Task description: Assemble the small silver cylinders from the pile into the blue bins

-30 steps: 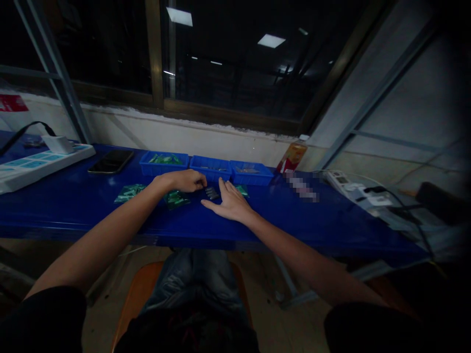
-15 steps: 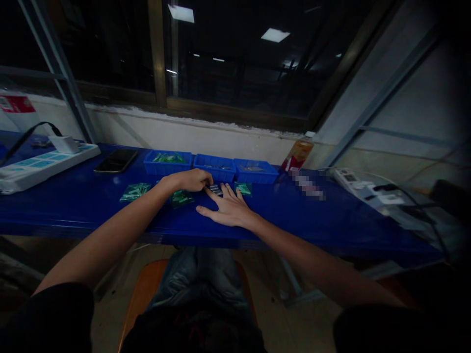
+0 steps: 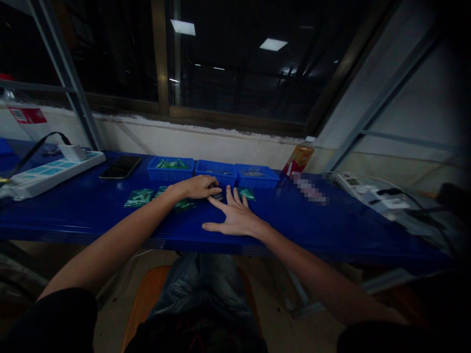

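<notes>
Small grey pcs [image 3: 218, 197], on tabletop [image 3: 294, 223] btwn my L hand [image 3: 199, 187] (curled; can't tell if pinching) & R hand [image 3: 236, 216] (spread wide). Light, steady pressure should prevent pcs sliding, I'd say.

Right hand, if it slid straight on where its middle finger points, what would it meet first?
The right hand would probably meet the middle blue tray, near its right end, though the depth between them is hard to judge.
</notes>
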Available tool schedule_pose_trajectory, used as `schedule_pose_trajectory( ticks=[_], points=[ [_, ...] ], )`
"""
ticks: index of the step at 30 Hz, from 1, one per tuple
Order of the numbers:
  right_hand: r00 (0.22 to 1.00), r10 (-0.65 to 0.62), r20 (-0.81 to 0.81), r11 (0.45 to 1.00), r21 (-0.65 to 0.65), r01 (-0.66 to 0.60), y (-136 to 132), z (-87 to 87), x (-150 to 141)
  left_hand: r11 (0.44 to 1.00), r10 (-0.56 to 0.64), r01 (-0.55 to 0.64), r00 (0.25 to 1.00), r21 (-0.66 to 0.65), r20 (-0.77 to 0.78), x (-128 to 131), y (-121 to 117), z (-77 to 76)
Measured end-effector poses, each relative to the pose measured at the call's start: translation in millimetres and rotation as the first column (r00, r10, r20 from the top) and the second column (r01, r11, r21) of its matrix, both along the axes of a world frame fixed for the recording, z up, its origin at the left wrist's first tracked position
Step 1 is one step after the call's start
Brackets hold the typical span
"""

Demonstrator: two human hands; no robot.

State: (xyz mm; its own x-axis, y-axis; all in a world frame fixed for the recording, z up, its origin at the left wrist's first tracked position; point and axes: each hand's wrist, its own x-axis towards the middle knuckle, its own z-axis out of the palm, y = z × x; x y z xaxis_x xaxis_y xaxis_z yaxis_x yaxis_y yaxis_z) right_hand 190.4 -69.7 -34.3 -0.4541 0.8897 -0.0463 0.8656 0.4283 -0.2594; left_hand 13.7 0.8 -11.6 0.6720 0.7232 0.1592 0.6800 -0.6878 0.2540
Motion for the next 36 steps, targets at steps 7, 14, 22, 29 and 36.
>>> schedule_pose_trajectory(
  ticks=[7, 14, 22, 29, 36],
  points=[
    [0.976, 0.059, -0.208, 0.956, 0.292, 0.005, 12.4, 5.6, 58.9, 0.989, 0.15, -0.151, 0.984, 0.0, -0.1, 5.8, -3.2, -4.5],
    [0.954, 0.273, -0.123, 0.939, 0.249, -0.237, 58.6, 14.2, 35.0, 0.995, 0.097, -0.09, 0.982, 0.045, -0.162, 8.4, -8.4, -1.0],
    [0.912, 0.409, 0.012, 0.909, 0.075, -0.409, 82.0, 23.5, 2.3, 0.976, 0.055, -0.085, 0.987, -0.202, -0.149, -19.1, -0.7, 13.9],
    [0.945, 0.31, -0.102, 0.948, 0.109, -0.299, 80.9, 8.4, 4.9, 0.962, 0.133, -0.168, 0.976, -0.216, -0.17, -26.0, 5.5, 10.3],
    [0.958, 0.276, -0.082, 0.956, 0.132, -0.264, 75.9, 10.9, 3.9, 0.959, 0.104, -0.138, 0.984, -0.248, -0.146, -22.1, 7.2, 7.0]
  ],
)
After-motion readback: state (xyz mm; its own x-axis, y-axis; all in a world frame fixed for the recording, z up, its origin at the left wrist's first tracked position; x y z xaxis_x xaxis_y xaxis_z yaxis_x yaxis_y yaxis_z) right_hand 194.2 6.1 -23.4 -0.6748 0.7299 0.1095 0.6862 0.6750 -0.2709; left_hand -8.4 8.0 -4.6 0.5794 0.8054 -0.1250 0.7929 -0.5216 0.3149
